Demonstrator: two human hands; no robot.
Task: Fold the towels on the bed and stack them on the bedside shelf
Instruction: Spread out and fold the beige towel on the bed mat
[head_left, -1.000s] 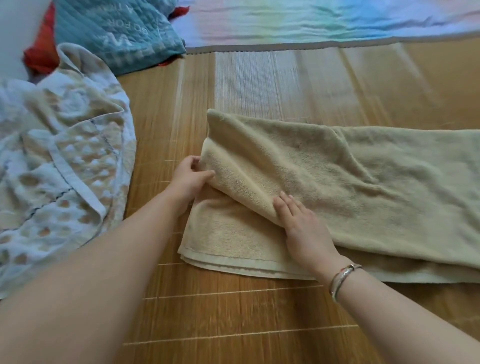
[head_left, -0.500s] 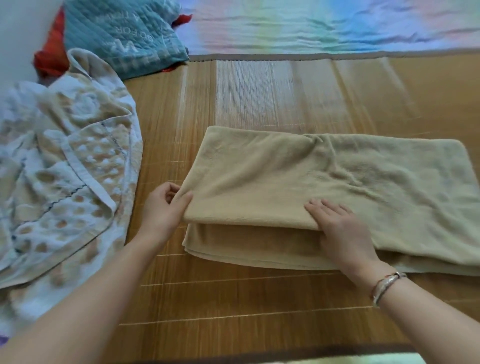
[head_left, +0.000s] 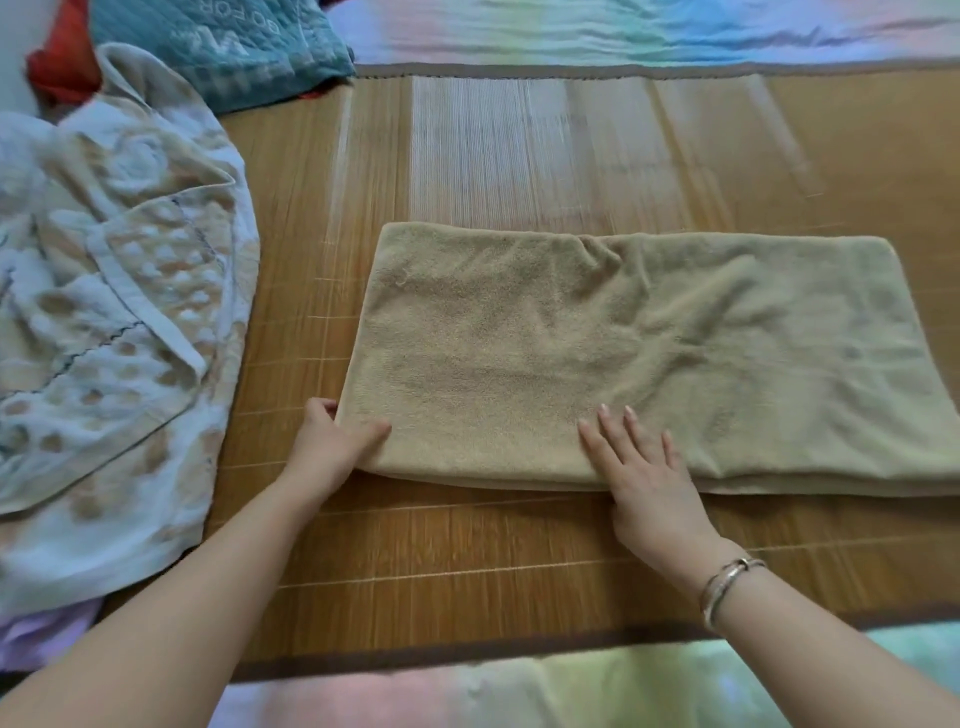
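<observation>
2 hands were on the beige towel (head_left: 597, 353), which lay folded lengthwise on the bamboo mat (head_left: 467, 561) covering the bed. Left hand (head_left: 332, 441) pinched the towel's near left corner, thumb on top and fingers curled under the edge. Right hand (head_left: 644, 478) lay flat on the near edge, fingers straight and spread, a silver bracelet (head_left: 727, 587) on its wrist. Off to the left sat a crumpled patterned towel (head_left: 114, 312), just beside the mat's edge, with a teal quilted cloth (head_left: 223, 47) beyond it.

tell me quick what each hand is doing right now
Left hand: pinching the near left corner of the beige towel.
Right hand: open, fingers flat on the towel's near edge.
</observation>
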